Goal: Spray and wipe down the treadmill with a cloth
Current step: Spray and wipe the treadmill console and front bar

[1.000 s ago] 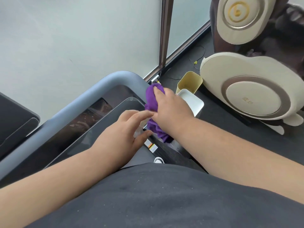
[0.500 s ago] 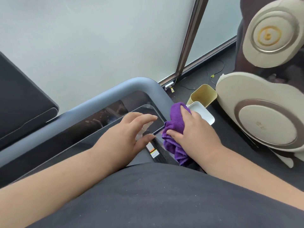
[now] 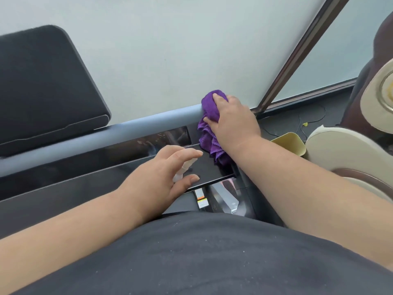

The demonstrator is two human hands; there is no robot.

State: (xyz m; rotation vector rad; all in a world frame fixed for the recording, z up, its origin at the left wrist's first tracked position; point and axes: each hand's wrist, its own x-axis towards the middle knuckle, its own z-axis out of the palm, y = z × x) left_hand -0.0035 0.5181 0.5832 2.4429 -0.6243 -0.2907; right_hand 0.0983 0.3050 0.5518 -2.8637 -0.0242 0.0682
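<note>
Here right hand [image 3: 231,120] grips purple cloth [image 3: 209,124]; left hand [image 3: 161,179] holds spray bottle [image 3: 184,169].

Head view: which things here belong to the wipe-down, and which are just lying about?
In use: purple cloth under the right hand; spray bottle in the left hand; treadmill rail.

Lying about: yellow bin, massage chair, black pad.

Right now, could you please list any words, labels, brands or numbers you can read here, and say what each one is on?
No text here can be read.
Sticker on the treadmill frame below the console: orange and white panels with dark print, too small and blurred to read.
Cream chair at right: no marking legible.
Cloth, bin: no print visible.
</note>
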